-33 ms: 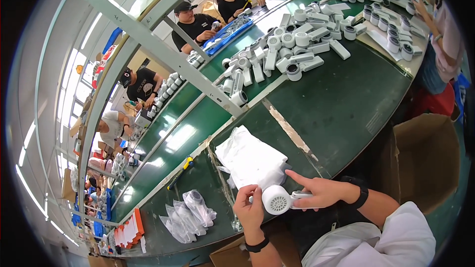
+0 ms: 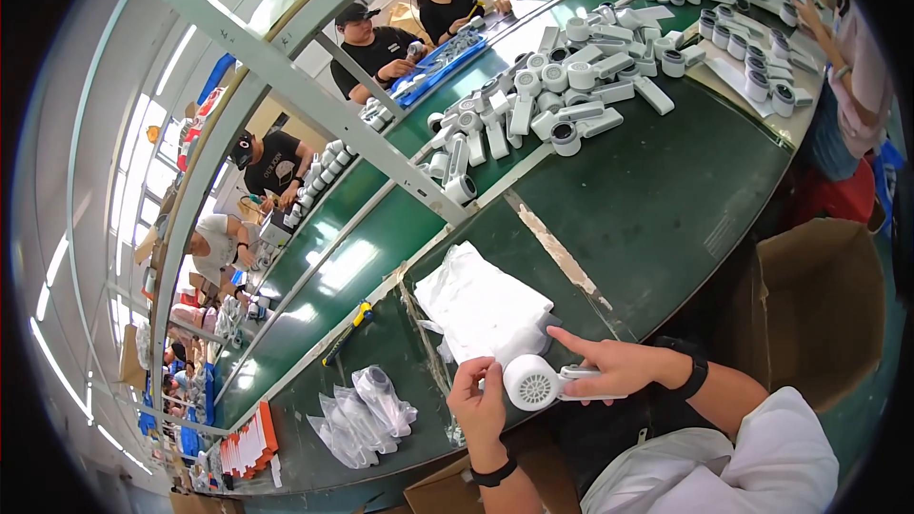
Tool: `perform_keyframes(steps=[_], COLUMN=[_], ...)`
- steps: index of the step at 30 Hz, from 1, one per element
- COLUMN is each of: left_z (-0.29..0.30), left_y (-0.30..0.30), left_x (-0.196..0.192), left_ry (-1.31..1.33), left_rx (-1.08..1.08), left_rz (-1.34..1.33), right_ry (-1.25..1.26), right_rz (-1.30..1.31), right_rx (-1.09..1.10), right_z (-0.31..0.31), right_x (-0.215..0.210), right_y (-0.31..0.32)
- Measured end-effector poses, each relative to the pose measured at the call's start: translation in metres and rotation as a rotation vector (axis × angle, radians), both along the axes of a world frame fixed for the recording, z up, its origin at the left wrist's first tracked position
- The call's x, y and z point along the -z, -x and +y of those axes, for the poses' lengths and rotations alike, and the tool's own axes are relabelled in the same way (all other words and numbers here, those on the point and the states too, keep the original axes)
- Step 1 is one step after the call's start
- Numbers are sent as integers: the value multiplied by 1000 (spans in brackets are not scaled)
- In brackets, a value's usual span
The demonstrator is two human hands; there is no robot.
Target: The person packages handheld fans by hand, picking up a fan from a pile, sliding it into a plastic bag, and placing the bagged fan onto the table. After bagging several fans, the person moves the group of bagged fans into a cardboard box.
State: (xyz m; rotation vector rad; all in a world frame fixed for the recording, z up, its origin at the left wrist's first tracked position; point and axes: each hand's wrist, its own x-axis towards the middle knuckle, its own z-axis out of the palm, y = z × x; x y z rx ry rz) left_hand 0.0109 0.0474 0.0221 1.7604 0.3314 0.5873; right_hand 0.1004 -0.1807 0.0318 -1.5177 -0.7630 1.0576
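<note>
Being gripped by its handle in the right hand (image 2: pixel 614 371), a white handheld fan (image 2: pixel 533 384) is held at lower centre; the left hand (image 2: pixel 476 409) is curled by its round head, though whether anything is pinched cannot be told. Just above, a white stack (image 2: pixel 481 300) is set down, bagged items (image 2: pixel 367 414) are laid at lower left, and a heap of similar fans (image 2: pixel 562 81) is spread toward the upper right.

1. Your tabletop (image 2: pixel 666 200) is dark green and scuffed, with a pale worn strip (image 2: pixel 560 252) across it.
2. Close in front of you lies a stack of white plastic bags (image 2: pixel 481 297).
3. Left of that, you have several clear-bagged items (image 2: pixel 379 405) side by side.
4. A yellow-and-black tool (image 2: pixel 348 331) lies beyond them.
5. Farther off, you see white handheld devices (image 2: pixel 555 78) heaped.
</note>
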Motion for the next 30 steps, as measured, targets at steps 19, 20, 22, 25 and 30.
perform_keyframes(steps=[19, 20, 22, 25, 30], left_z=[-19, -22, -26, -37, -53], left_y=[9, 9, 10, 13, 19], left_x=[-22, -20, -18, -18, 1], left_ry=[-580, -636, -743, -808, -521], left_rx=[48, 88, 154, 212, 365], left_rz=[-175, -197, -231, -246, -314], right_ry=[65, 64, 39, 73, -100], right_rz=[-358, -358, -243, -65, -106], right_rx=[305, 306, 341, 383, 547], right_z=[20, 21, 24, 25, 35], right_x=[9, 11, 11, -3, 25], right_y=[9, 10, 11, 14, 19])
